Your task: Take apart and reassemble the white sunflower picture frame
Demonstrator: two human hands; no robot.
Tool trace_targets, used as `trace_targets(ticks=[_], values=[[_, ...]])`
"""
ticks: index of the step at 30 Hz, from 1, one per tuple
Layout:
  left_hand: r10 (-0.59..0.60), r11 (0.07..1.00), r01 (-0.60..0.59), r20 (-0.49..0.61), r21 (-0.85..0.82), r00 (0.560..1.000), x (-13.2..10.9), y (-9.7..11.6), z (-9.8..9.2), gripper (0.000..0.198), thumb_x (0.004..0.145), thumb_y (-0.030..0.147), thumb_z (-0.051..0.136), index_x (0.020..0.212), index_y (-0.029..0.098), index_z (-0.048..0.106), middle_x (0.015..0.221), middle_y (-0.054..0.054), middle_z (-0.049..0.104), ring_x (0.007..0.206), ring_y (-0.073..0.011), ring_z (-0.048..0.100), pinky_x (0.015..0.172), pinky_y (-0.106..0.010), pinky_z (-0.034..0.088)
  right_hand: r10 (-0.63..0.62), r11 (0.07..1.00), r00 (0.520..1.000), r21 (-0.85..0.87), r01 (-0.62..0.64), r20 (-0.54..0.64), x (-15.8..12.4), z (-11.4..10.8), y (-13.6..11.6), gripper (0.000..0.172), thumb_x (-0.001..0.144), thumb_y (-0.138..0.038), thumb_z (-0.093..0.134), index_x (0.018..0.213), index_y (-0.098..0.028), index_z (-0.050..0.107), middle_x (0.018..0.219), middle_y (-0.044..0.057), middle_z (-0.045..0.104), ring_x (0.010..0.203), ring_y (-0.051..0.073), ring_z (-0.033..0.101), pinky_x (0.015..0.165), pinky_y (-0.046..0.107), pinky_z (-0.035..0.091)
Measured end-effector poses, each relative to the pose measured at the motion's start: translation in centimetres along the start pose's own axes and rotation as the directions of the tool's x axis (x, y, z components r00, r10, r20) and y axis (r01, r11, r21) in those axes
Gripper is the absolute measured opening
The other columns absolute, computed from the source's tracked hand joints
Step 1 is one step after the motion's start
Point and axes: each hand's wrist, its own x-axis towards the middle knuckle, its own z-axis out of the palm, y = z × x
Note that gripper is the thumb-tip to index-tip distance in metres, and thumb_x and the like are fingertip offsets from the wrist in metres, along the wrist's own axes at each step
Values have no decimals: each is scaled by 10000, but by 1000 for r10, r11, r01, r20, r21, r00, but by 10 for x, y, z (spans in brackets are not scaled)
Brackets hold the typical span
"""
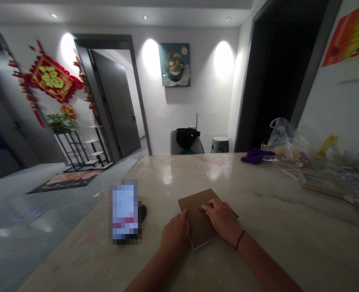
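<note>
A brown-covered notebook [199, 231] with a pale page edge lies flat and slightly turned on the table in front of me. My left hand [176, 231] holds its left edge, fingers closed and thumb at the cover's side. Over the right part of the cover is my right hand [223, 219], its fingers drawn together near the middle. A small dark piece [201, 207] shows at those fingertips; its kind is too small to tell. A thin dark red cord circles my right wrist.
A phone [125, 211] with a blurred screen stands on the marble-look table [155, 259] to the left. At the right lie a purple cloth [257, 155], a clear plastic bag [285, 140] and a wooden frame [319, 184]. A chair [174, 142] stands beyond the far edge.
</note>
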Motion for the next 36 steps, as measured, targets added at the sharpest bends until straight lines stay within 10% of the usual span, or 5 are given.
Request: trace_targets(ticks=[10,20,36], values=[[-40,998,47,-169,41,985,4,-7,5,538,826,438,340,1272,144,403,1260,-136,478,1161,-252,424,971,-380,302,5,991,1000,136,-6,9,-2,-2,-5,291,816,-236,457,1064,-287,600,984,73,573,930,193,511,804,326,390],[-24,1000,25,-63,16,998,6,-12,3,649,791,511,351,1310,120,345,1355,-162,368,1253,-266,320,1025,-404,239,118,961,980,229,-154,163,4,13,17,747,734,-591,432,1313,-129,341,1409,135,257,1281,256,241,1035,368,205],[-4,1000,5,-48,20,999,5,-12,6,680,794,527,349,1322,100,323,1369,-188,331,1275,-284,273,1037,-418,212,121,976,981,164,-146,152,2,16,10,702,765,-592,372,1289,-125,383,1394,136,292,1283,259,233,1031,388,192]])
